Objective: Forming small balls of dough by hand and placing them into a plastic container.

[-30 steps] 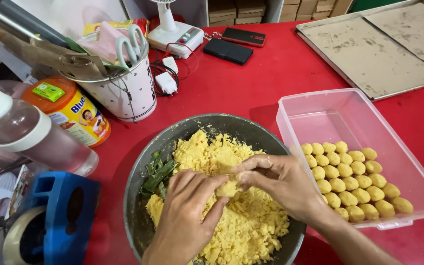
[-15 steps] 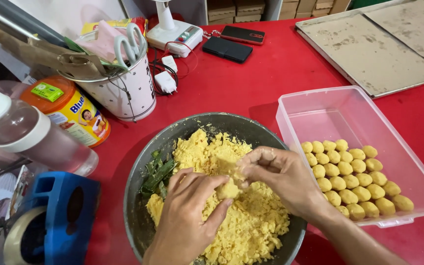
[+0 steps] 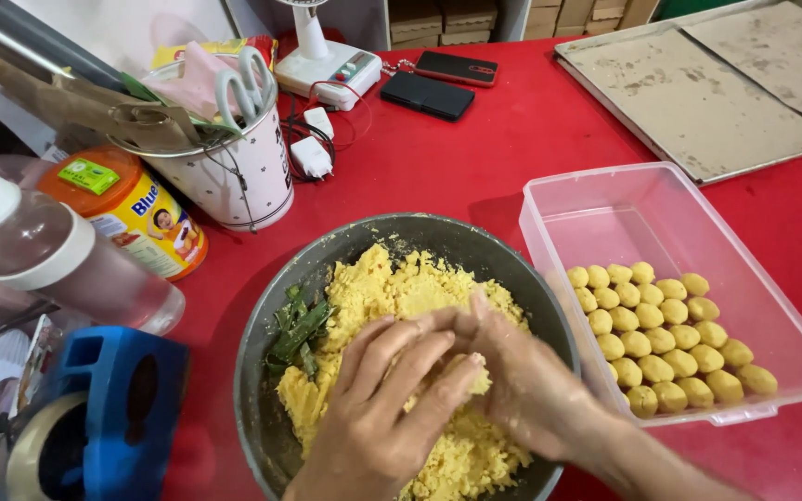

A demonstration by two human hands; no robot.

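A dark metal bowl (image 3: pixel 345 243) holds crumbly yellow dough (image 3: pixel 392 292) and a few green leaves (image 3: pixel 297 329) at its left side. My left hand (image 3: pixel 382 408) and my right hand (image 3: pixel 522 380) meet over the bowl's middle, pressing a small lump of the dough (image 3: pixel 481 378) between them. To the right, a clear plastic box (image 3: pixel 642 218) holds several small yellow dough balls (image 3: pixel 666 339) packed in its near half.
A white pot (image 3: pixel 234 172) with scissors and cloths stands behind the bowl, next to an orange tin (image 3: pixel 132 209) and a plastic bottle (image 3: pixel 44 250). A blue tape dispenser (image 3: pixel 109 413) sits near left. Two phones (image 3: pixel 438 82), a charger and a lined baking tray (image 3: pixel 707 83) lie farther back.
My hands have closed together around a lump of dough, the right hand drawing down and in toward the left over the bowl.
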